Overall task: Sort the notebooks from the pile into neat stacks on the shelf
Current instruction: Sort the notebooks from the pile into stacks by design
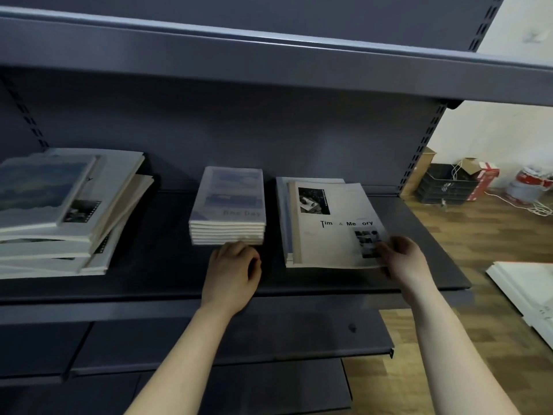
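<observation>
Lying askew atop the right stack (282,211) on the dark grey metal shelf (419,250), the cream "Time & Memory" notebook (329,235) is pinched at its 5 o'clock corner by the right hand (404,259). At 9 o'clock, the left hand (230,274), fingers (254,265) curled on nothing, touches the small blue-covered stack (229,205).

Right hand (401,259) pinches top notebook (332,229) while curled left hand (233,271) touches small stack (227,205)

One view, head-worn, wide-angle. Aimed forward and down at the shelf (167,265), from close by. Left hand (232,272) and right hand (404,259) are framed low centre, forearms entering from the bottom edge. Upper shelf (269,52) is cut across the top; floor (478,229) is caught at right.
</observation>
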A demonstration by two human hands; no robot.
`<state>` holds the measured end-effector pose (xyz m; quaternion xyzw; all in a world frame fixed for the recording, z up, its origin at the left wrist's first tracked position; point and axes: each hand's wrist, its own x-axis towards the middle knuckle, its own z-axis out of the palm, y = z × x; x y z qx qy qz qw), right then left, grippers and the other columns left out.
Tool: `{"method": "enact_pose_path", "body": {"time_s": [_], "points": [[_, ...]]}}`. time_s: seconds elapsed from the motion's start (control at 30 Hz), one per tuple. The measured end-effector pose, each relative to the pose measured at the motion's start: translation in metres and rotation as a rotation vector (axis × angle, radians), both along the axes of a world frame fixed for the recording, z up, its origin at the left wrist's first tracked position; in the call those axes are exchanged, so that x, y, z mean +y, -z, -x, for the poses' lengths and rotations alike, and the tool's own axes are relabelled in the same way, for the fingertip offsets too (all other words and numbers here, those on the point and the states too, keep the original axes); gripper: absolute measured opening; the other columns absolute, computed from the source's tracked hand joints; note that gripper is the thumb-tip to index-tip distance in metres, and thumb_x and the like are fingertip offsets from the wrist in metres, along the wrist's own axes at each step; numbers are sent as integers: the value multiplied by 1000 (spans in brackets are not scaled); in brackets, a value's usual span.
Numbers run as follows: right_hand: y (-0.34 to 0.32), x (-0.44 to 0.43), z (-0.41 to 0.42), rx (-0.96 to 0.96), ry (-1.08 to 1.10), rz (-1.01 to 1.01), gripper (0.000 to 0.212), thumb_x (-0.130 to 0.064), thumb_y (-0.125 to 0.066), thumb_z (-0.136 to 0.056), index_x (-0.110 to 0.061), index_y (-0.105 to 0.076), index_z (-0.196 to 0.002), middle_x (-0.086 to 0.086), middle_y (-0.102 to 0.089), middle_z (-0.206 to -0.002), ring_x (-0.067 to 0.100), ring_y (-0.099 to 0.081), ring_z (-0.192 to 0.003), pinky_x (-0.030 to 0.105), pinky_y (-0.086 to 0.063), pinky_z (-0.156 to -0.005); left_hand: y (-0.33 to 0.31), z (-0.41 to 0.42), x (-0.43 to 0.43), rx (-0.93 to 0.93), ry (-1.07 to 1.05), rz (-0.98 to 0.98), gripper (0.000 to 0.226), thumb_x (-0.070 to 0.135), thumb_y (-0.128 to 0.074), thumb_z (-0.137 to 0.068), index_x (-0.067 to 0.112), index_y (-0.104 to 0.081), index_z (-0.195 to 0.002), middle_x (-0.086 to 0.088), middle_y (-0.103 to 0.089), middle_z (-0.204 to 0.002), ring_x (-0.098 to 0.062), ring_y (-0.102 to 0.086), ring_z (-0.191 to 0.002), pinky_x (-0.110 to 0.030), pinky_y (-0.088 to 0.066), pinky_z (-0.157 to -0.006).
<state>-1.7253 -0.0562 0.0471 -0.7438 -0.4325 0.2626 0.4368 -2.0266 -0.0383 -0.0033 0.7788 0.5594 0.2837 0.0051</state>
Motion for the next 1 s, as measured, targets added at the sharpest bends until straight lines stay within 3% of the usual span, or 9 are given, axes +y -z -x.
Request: {"method": "enact_pose_path", "body": {"time_s": [0.07,0.13,0.23,0.4,0.53,0.77,1.0], "points": [[1,-4,2,-115,10,-8,37,-28,-65,-85,-18,-48,-117,10,-61,-107,33,-60,-92,43,-50,-80,0,0,0,16,-13,-10,10,27,-55,-88,22,-64,-92,6,-58,-99,-16,-52,-94,-28,-35,-81],[0,-10,7,-257,-29,-27,46,-35,-71,-79,-25,-49,-117,7,-55,-111,32,-57,-99,37,-45,-78,1,0,0,30,-27,-14,10,26,-55,-88,22,-64,-91,5,-59,-98,-17,-53,-93,-28,-35,-81],[2,-15,8,-298,-106,-18,50,-45,-79,-67,-28,-59,-110,4,-48,-119,27,-53,-108,34,-43,-83,2,-1,-1,37,-44,-20,9,25,-57,-87,22,-64,-91,5,-60,-98,-18,-53,-93,-30,-35,-80],[13,-15,0,-408,-198,-38,76,-52,-79,-63,-31,-53,-131,4,-46,-129,29,-38,-125,43,-41,-101,4,-1,-1,49,-53,-21,10,25,-57,-87,20,-64,-92,4,-59,-99,-19,-53,-93,-30,-36,-80],[20,-8,0,-434,-204,-69,76,-54,-75,-68,-31,-49,-135,5,-45,-137,32,-36,-128,44,-40,-101,3,-1,-3,45,-57,-18,10,25,-57,-87,19,-64,-91,3,-60,-98,-19,-53,-92,-29,-36,-77],[24,5,8,-431,-192,-141,71,-53,-76,-68,-25,-54,-130,7,-52,-128,34,-45,-120,42,-43,-96,3,0,-2,36,-66,-13,11,27,-56,-88,20,-64,-89,4,-59,-95,-17,-53,-90,-28,-37,-76],[27,8,13,-393,-174,-154,74,-53,-75,-69,-25,-52,-133,8,-49,-132,33,-44,-123,41,-43,-97,4,0,-2,33,-65,-26,9,26,-57,-87,20,-64,-87,4,-59,-92,-17,-53,-87,-29,-37,-74]]}}
